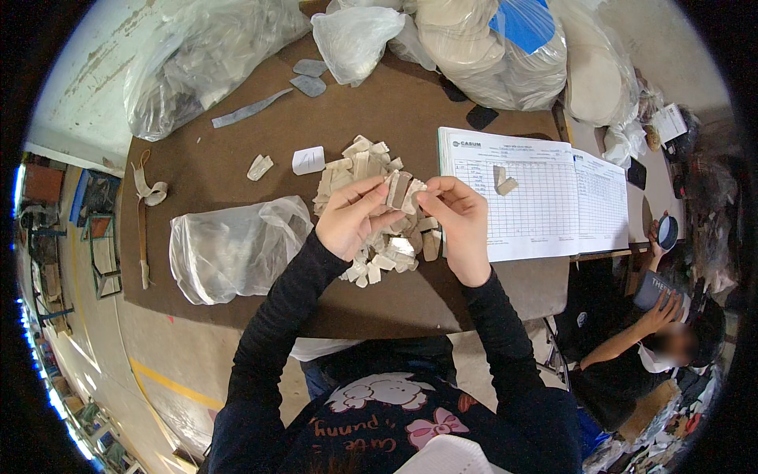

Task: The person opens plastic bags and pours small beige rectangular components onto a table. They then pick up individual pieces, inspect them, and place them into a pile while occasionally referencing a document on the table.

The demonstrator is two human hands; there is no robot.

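Note:
Over a heap of small beige and cream strip-like pieces (358, 167) on the brown table, both my hands are closed in a pinch. My left hand (351, 215) grips a small grey-beige piece (398, 190) between thumb and fingers. Right against it, a paler piece (413, 194) is pinched by my right hand (466, 225). The two pieces touch or overlap, and I cannot tell whether they are joined. My hands partly cover the heap, whose lower part shows between my wrists. Their material looks like leather or fabric, too small to be sure.
A clear plastic bag (237, 251) lies left of the heap, with a white paper tag (308, 160) beyond it. On the right an open ledger (529, 197) carries two small pieces. Stuffed plastic bags (213, 67) line the far edge. A co-worker's arm (632, 332) shows at right.

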